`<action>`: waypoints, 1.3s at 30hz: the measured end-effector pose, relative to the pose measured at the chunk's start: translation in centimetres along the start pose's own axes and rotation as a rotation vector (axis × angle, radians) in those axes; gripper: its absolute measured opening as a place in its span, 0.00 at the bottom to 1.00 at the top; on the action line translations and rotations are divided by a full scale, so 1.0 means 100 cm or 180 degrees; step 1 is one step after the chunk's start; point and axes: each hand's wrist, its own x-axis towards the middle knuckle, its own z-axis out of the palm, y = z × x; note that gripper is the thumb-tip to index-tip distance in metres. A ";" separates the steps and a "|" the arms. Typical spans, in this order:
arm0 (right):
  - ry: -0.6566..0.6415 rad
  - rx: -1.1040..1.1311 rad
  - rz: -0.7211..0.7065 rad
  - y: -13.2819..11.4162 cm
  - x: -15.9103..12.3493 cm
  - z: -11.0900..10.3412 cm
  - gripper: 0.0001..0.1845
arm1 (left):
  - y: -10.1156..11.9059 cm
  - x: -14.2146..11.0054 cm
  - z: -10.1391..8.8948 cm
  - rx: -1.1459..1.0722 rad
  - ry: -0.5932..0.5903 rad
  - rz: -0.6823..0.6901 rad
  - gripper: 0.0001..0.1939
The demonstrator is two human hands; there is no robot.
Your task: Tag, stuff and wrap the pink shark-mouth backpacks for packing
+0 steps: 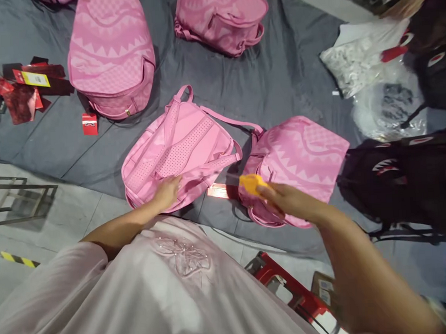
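A pink backpack (210, 133) lies with its straps and padded back facing up, in front of my body. My left hand (168, 192) is at its near side, with the fingers closed on a shoulder strap (204, 169). My right hand (284, 199) is wrapped round a small yellow hand tool (252, 184), whose exact kind I cannot make out. A faint thin line runs from the tool toward the strap. The tool is held above the near left part of a second pink backpack (300, 153), which lies front side up. A reddish tag (221, 191) lies between the two backpacks.
More pink backpacks lie at the far left (110, 48) and far middle (224, 17). Red tags (35, 84) are piled at left. Plastic-wrapped items (375, 69) and black bags (406, 182) are at right. A red stool (289, 288) stands below the grey-covered table (289, 74).
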 end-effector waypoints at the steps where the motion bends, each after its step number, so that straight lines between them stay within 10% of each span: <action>1: -0.0345 0.0181 -0.0060 0.007 -0.003 0.005 0.32 | -0.003 0.008 -0.008 -0.0475 0.0001 -0.0404 0.16; 3: -0.0747 0.0370 -0.0164 0.017 -0.004 0.013 0.34 | -0.007 0.022 -0.022 -0.0934 -0.0017 -0.1030 0.16; 8: 0.0528 -0.0004 -0.0232 0.012 0.011 0.016 0.32 | 0.000 0.029 -0.025 -0.0755 0.0092 -0.1145 0.16; 11: 0.0183 -0.0078 -0.0542 0.003 0.017 0.012 0.31 | 0.014 0.013 -0.010 -0.0362 0.0481 -0.0761 0.21; 14: 0.1145 -0.0389 -0.0414 -0.003 0.021 0.011 0.31 | 0.023 -0.003 0.007 0.0979 0.0752 -0.0009 0.28; 21: 0.1426 -0.0684 -0.0115 -0.001 0.020 0.045 0.29 | 0.020 -0.001 0.022 0.2351 0.0189 0.0627 0.33; 25: 0.1106 -0.0450 -0.0193 -0.005 0.014 0.085 0.26 | 0.019 0.002 -0.018 0.1780 -0.0216 0.0756 0.31; 28: 0.1560 -0.0413 0.0114 -0.009 0.004 0.126 0.25 | 0.006 0.008 -0.076 0.0933 0.0620 0.0655 0.27; 32: 0.1104 -0.0192 0.0419 -0.017 -0.010 0.194 0.24 | -0.025 0.029 -0.144 -0.1450 0.0746 -0.1140 0.16; 35: 0.0954 -0.0156 0.0750 -0.029 -0.012 0.243 0.22 | -0.039 0.045 -0.161 -0.2817 -0.0034 -0.2349 0.13; 39: 0.1027 -0.0175 0.1037 -0.053 0.002 0.281 0.22 | -0.040 0.052 -0.152 -0.3537 -0.0254 -0.2350 0.18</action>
